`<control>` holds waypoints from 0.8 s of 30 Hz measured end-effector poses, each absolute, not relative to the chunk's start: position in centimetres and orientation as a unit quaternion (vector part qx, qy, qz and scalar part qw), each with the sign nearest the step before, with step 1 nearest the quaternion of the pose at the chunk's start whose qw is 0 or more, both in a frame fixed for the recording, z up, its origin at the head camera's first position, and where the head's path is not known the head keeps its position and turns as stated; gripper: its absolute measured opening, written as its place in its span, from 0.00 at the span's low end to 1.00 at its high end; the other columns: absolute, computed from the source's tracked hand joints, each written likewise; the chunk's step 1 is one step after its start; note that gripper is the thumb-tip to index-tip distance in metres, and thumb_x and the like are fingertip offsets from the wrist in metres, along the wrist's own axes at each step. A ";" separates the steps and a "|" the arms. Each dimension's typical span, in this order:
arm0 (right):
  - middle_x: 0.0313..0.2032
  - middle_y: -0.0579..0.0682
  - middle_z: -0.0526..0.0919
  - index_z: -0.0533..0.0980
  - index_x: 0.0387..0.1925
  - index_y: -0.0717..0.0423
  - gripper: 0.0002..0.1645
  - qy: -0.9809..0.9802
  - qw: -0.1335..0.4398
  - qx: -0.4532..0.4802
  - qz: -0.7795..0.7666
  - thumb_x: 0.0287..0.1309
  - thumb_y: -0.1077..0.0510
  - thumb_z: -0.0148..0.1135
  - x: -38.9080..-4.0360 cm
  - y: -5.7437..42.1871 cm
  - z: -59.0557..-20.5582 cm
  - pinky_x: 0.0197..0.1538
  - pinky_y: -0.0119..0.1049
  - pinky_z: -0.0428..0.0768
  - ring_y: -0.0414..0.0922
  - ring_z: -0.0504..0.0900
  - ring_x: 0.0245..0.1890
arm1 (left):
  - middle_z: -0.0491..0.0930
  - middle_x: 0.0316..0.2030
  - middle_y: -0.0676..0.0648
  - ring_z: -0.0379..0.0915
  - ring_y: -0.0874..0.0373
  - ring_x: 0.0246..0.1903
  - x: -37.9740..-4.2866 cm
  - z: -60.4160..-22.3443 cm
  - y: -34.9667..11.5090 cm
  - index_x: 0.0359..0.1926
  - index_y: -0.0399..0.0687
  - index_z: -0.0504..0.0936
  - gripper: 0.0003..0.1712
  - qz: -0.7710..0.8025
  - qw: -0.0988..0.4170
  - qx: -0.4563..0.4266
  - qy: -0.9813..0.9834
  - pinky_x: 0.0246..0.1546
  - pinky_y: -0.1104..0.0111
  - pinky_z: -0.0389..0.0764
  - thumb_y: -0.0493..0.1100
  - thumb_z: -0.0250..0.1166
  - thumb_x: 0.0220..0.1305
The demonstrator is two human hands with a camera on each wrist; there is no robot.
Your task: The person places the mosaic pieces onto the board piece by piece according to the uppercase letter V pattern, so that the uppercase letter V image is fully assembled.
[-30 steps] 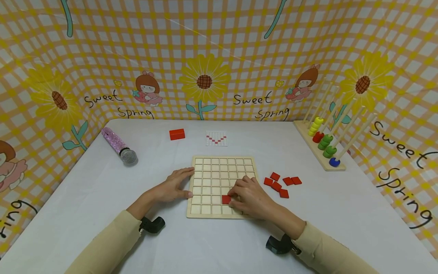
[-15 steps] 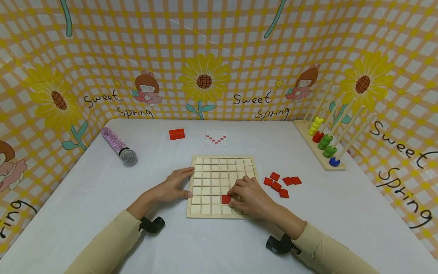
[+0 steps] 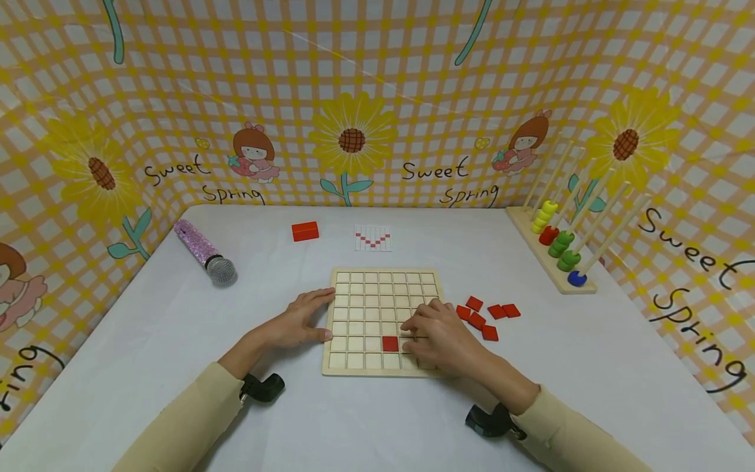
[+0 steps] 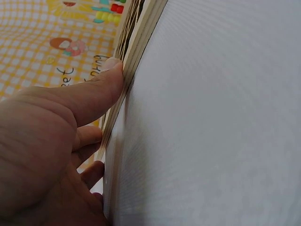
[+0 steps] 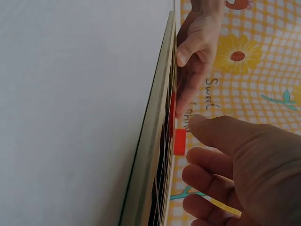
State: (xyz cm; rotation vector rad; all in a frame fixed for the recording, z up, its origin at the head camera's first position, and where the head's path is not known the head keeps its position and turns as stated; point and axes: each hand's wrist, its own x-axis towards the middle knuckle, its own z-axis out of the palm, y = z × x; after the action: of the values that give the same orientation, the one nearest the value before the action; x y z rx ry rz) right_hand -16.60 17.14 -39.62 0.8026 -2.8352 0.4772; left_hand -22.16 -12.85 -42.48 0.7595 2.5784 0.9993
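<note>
A square wooden grid board (image 3: 356,295) lies on the white table in the head view. One red square tile (image 3: 390,343) sits flat in a cell of its second row from the front. My left hand (image 3: 295,322) rests against the board's left edge; in the left wrist view its thumb (image 4: 101,87) touches the rim. Just right of the tile, my right hand (image 3: 442,337) hovers over the board with loosely bent fingers and nothing between them. The right wrist view shows a gap between those fingers (image 5: 207,176) and the board. Several loose red tiles (image 3: 489,333) lie to the right.
Behind the board are a small pattern card (image 3: 373,239) and a red block (image 3: 305,231). A glittery microphone (image 3: 205,252) lies at the left. At the back right stands a wooden peg rack with coloured beads (image 3: 560,244). Patterned cloth (image 3: 354,78) walls the table's far side.
My right hand has let go of the red tile and moved slightly right, with its fingers spread apart. The tile stays in its cell. My left hand has not moved.
</note>
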 end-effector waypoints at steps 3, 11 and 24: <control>0.35 0.43 0.82 0.84 0.39 0.51 0.17 -0.950 0.077 0.255 0.160 0.45 0.51 0.72 -16.5 17.5 -39.4 0.43 0.36 0.66 0.40 0.68 0.39 | 0.49 0.73 0.46 0.41 0.43 0.72 -22.1 -42.5 -12.9 0.71 0.42 0.56 0.46 0.344 0.135 0.265 0.891 0.69 0.43 0.47 0.46 0.68 0.56; 0.33 0.43 0.81 0.84 0.37 0.52 0.17 -0.949 0.107 0.251 0.156 0.42 0.52 0.75 -16.6 19.2 -39.5 0.38 0.33 0.63 0.40 0.67 0.36 | 0.49 0.73 0.45 0.41 0.42 0.72 -22.0 -42.4 -13.0 0.71 0.41 0.56 0.46 0.344 0.133 0.269 0.890 0.69 0.42 0.46 0.46 0.68 0.57; 0.33 0.43 0.80 0.83 0.36 0.53 0.18 -0.945 0.150 0.247 0.152 0.40 0.53 0.76 -16.6 22.6 -39.7 0.40 0.35 0.65 0.42 0.69 0.37 | 0.50 0.73 0.46 0.41 0.43 0.72 -22.1 -42.5 -12.9 0.71 0.42 0.56 0.45 0.349 0.134 0.267 0.888 0.69 0.42 0.46 0.46 0.68 0.57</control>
State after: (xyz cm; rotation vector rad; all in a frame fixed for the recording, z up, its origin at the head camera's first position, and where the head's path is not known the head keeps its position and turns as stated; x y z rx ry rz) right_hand -16.63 22.58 -39.73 0.7107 -2.7155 0.4357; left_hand -22.08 -12.88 -42.53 0.7738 2.5753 1.0107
